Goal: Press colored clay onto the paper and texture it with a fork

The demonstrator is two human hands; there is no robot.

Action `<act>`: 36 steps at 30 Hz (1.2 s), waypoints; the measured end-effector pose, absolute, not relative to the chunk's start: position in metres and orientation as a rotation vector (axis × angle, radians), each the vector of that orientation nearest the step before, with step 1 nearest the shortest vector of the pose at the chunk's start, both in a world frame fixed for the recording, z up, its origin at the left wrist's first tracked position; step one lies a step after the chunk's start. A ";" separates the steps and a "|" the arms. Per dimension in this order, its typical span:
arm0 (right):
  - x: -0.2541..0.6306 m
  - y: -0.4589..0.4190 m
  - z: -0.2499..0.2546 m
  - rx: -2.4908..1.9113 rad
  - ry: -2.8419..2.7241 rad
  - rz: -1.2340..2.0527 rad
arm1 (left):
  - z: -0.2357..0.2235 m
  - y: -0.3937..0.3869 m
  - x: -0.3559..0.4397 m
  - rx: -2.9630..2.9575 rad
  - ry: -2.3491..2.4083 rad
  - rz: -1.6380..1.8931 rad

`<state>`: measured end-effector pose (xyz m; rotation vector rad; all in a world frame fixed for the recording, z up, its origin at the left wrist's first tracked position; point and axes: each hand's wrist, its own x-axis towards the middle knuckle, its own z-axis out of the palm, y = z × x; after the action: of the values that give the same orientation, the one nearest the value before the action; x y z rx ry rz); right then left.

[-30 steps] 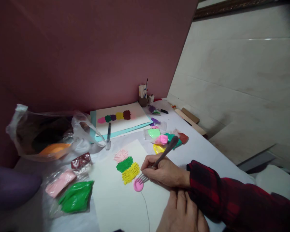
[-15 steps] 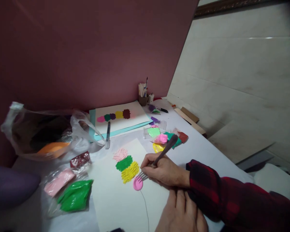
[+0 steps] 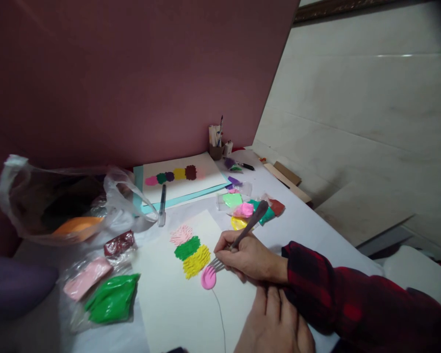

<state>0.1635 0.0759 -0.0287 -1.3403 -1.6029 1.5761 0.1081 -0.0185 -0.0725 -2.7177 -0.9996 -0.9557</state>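
My right hand [image 3: 247, 256] is closed round the handle of a metal fork [image 3: 242, 234]. The fork's tines press into a flat pink clay disc [image 3: 208, 278] on a white sheet of paper [image 3: 176, 304]. Above the disc on the same sheet lie a yellow clay patch [image 3: 196, 261], a green patch [image 3: 186, 247] and a pale pink patch [image 3: 181, 234], all scored with lines. My left hand [image 3: 275, 321] lies flat on the paper's lower right part, fingers stretched out, holding nothing. A thin pencil line [image 3: 220, 314] runs down from the disc.
Wrapped clay lumps in green [image 3: 112, 298], pink [image 3: 84, 278] and dark red [image 3: 119, 242] lie at the left beside a clear plastic bag [image 3: 59, 206]. More clay pieces [image 3: 246, 208] sit behind my right hand. A second sheet with coloured blobs [image 3: 176, 175], a pen [image 3: 162, 202] and a brush cup [image 3: 216, 149] stand near the wall.
The fork's tines have moved a little across the pink disc, which now looks slightly stretched. My view has shifted a bit; my left hand stays flat on the paper.
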 end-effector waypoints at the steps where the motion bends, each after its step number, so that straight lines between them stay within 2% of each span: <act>1: 0.164 0.076 -0.028 -1.346 -1.598 1.579 | -0.071 -0.018 0.108 -2.707 -0.998 -0.967; 15: 0.165 0.076 -0.028 -1.461 -1.494 1.529 | -0.067 -0.016 0.105 -2.672 -0.947 -1.012; 21: 0.167 0.074 -0.032 -1.366 -1.433 1.563 | -0.071 -0.016 0.104 -2.759 -0.891 -0.854; 24: 0.164 0.074 -0.034 -1.320 -1.451 1.573 | -0.070 -0.016 0.104 -2.762 -0.891 -0.892; 28: 0.161 0.075 -0.036 -1.264 -1.590 1.455 | -0.068 -0.015 0.105 -2.718 -0.890 -0.994; 36: 0.159 0.077 -0.032 -1.235 -1.763 1.301 | -0.066 -0.014 0.101 -2.834 -0.848 -0.817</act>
<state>0.1588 0.0766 -0.0316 -1.2349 -1.7634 1.3007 0.1011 -0.0138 -0.0657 -2.8342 -0.8483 -0.8174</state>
